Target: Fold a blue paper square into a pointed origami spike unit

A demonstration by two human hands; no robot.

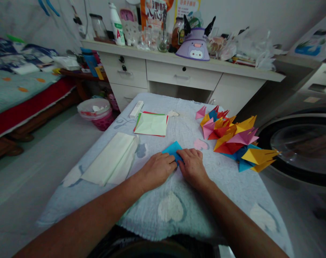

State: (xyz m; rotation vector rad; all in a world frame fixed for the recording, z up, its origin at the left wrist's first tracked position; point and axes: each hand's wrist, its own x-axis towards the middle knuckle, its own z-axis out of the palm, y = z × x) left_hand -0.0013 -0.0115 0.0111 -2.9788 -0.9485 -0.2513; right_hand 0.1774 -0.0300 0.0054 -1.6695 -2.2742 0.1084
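A small piece of blue origami paper (174,147) lies on the cloth-covered table, its far corner pointing away from me. My left hand (161,169) presses on its left side with fingers curled together. From the right, my right hand (192,165) bears on the same paper, thumb and fingers closed at its edge. Both hands hide the near part of the paper, so its folds there cannot be made out. Beyond them sits a stack of square paper sheets (151,124), pale green on top. To the right stand several folded paper cranes (227,130) in yellow, red, pink and blue.
A folded pale sheet (109,157) lies left on the tablecloth (169,208), and a small white box (136,109) sits at the far left edge. Left of the table stands a pink bin (97,113). A white cabinet (183,73) is behind, a washing machine (300,143) right.
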